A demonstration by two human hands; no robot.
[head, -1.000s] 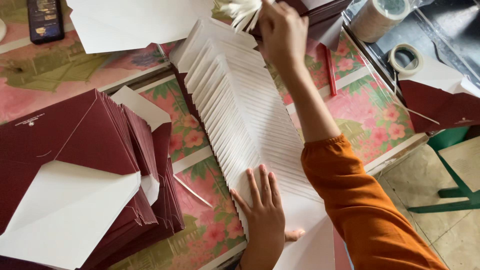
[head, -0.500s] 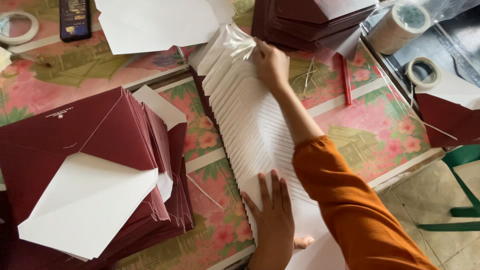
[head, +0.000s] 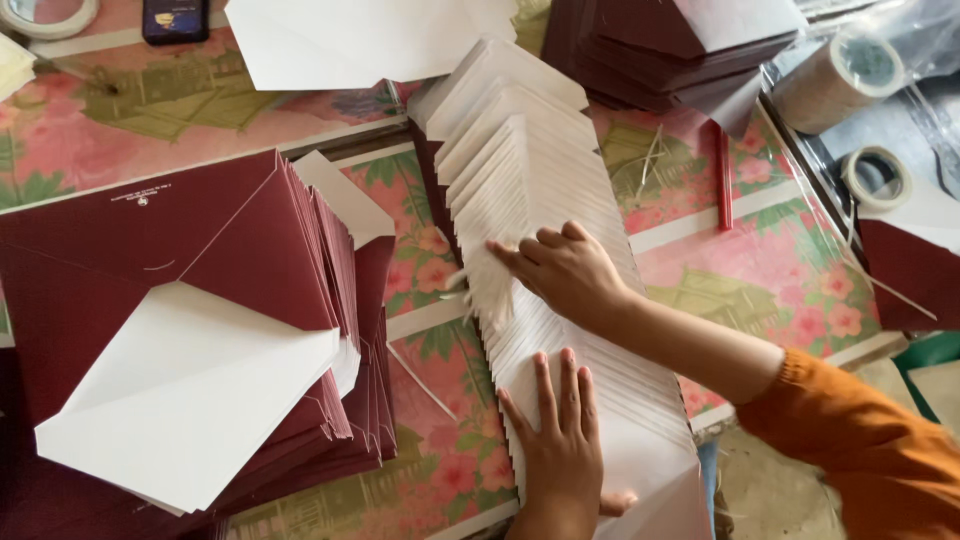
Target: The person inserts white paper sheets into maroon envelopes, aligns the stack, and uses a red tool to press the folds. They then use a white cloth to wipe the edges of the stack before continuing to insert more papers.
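Observation:
A long fanned row of white envelope flaps (head: 540,150) runs from the far middle of the table toward me. My left hand (head: 560,450) lies flat on the near end of the row, fingers apart. My right hand (head: 565,270), on an orange-sleeved arm, rests across the middle of the row with fingers curled. A small pale brush (head: 457,287) seems to stick out from its fingertips at the row's left edge. A thick stack of maroon envelopes (head: 200,240) sits to the left, the top one with its white flap (head: 190,390) open.
Another maroon envelope stack (head: 650,40) lies at the far right. Two tape rolls (head: 840,80) (head: 875,178) and a red pen (head: 722,180) are on the right. A white sheet (head: 350,40), a phone (head: 175,18) and a third tape roll (head: 50,15) lie far left. The flowered tablecloth (head: 790,260) ends at right.
My right hand has swept from the far end of the fanned row toward me, down to its middle. The left hand has stayed pressed on the near end.

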